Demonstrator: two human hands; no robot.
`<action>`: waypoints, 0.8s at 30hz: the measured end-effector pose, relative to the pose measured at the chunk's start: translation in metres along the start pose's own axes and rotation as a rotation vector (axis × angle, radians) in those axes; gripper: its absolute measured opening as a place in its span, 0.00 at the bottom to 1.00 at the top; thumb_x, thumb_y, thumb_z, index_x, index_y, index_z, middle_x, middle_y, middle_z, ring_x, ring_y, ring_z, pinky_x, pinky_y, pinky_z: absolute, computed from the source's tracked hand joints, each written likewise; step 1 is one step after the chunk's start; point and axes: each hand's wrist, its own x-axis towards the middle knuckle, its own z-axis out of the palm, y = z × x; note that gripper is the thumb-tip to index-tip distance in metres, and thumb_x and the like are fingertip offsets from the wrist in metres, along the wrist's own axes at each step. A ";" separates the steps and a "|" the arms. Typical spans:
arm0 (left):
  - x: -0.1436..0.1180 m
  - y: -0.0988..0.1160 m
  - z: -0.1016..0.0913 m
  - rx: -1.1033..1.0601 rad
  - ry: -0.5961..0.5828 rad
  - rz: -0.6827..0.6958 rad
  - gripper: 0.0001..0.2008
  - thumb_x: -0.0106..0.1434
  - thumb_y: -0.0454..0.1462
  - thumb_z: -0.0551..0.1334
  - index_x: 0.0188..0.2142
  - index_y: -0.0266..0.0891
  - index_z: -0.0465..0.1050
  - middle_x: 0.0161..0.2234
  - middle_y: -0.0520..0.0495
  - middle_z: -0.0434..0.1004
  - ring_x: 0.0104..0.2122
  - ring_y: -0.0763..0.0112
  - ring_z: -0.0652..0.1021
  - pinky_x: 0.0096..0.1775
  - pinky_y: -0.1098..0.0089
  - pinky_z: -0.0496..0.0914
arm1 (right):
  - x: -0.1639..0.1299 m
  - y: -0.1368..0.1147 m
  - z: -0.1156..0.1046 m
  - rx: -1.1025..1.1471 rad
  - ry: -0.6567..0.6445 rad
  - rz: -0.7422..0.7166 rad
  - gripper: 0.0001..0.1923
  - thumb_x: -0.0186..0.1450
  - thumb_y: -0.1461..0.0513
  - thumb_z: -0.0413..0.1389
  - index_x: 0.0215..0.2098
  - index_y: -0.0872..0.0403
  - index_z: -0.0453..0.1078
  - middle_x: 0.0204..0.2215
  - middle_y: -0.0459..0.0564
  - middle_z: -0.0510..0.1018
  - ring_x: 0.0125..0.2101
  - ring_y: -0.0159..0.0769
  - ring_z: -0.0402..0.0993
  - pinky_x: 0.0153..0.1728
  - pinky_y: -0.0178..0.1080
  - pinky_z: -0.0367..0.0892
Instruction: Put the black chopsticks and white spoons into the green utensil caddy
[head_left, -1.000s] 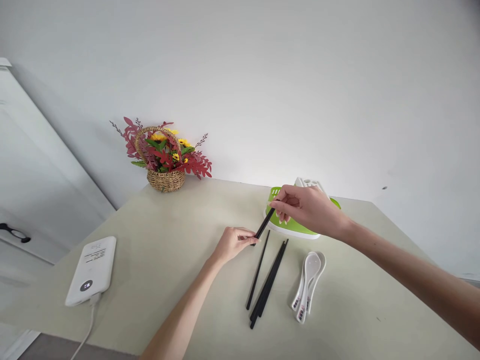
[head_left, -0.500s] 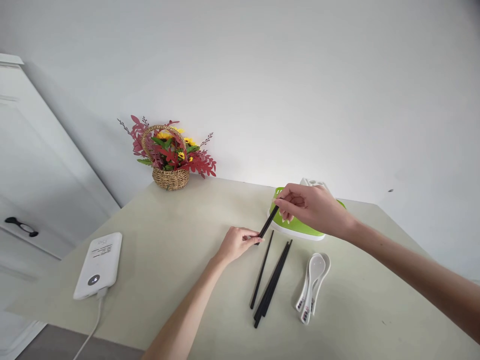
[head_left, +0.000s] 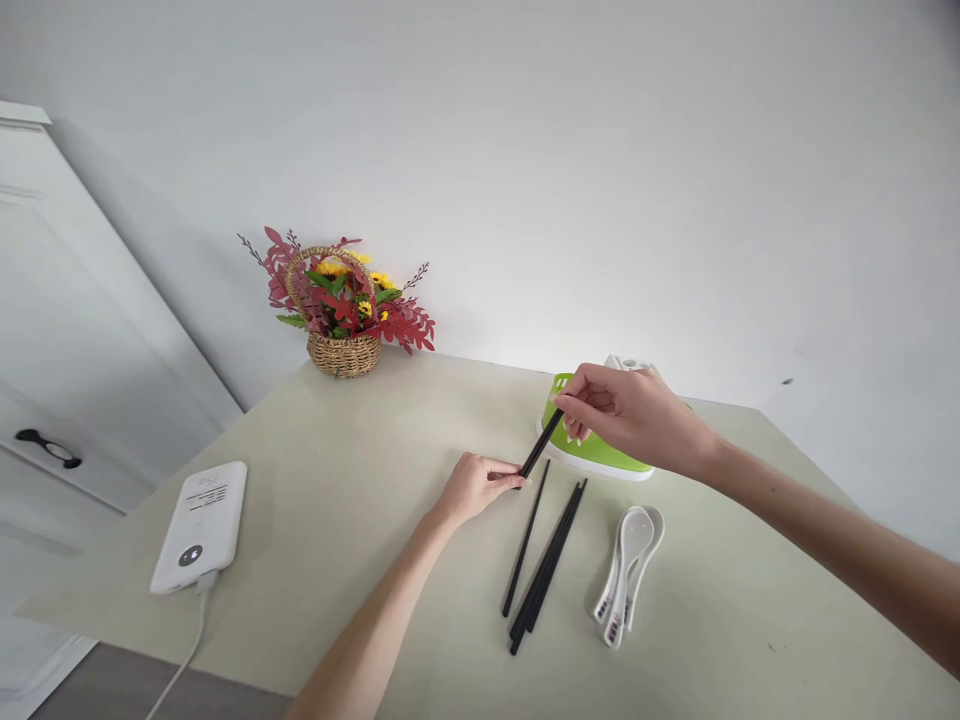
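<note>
While the left hand [head_left: 472,488] and right hand [head_left: 628,407] pinch black chopsticks [head_left: 542,443] by opposite ends, white spoons [head_left: 635,535] lie at their five o'clock.

From the wearer's head, the lone camera looks forward and down across the nearby table [head_left: 375,450] (wall [head_left: 525,200] beyond).

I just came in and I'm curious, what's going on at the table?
Someone is holding some black chopsticks at a slant: the left hand at the lower end, the right hand at the upper end. Closer to them, more chopsticks lie on the table, with overlapping white spoons to their right. A green-and-white holder sits partly hidden behind the right hand.
</note>
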 end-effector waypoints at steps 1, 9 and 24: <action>0.000 0.000 0.000 -0.001 0.003 0.000 0.17 0.64 0.50 0.70 0.44 0.43 0.88 0.44 0.50 0.87 0.46 0.51 0.86 0.47 0.66 0.78 | 0.000 0.000 0.000 0.001 0.002 -0.003 0.15 0.71 0.48 0.56 0.32 0.48 0.69 0.26 0.43 0.83 0.28 0.38 0.83 0.37 0.42 0.76; -0.001 0.001 0.002 -0.133 0.005 -0.010 0.15 0.63 0.49 0.72 0.42 0.44 0.88 0.44 0.51 0.87 0.48 0.51 0.86 0.51 0.62 0.79 | 0.000 0.001 -0.004 -0.024 -0.002 -0.003 0.14 0.71 0.49 0.57 0.33 0.48 0.69 0.26 0.43 0.83 0.28 0.37 0.82 0.37 0.42 0.76; -0.005 0.013 0.020 0.174 0.227 0.165 0.16 0.66 0.46 0.70 0.51 0.45 0.81 0.46 0.47 0.86 0.44 0.61 0.84 0.48 0.65 0.77 | 0.001 0.000 -0.008 -0.113 -0.012 -0.006 0.13 0.70 0.50 0.55 0.32 0.47 0.69 0.26 0.42 0.84 0.28 0.38 0.83 0.37 0.43 0.75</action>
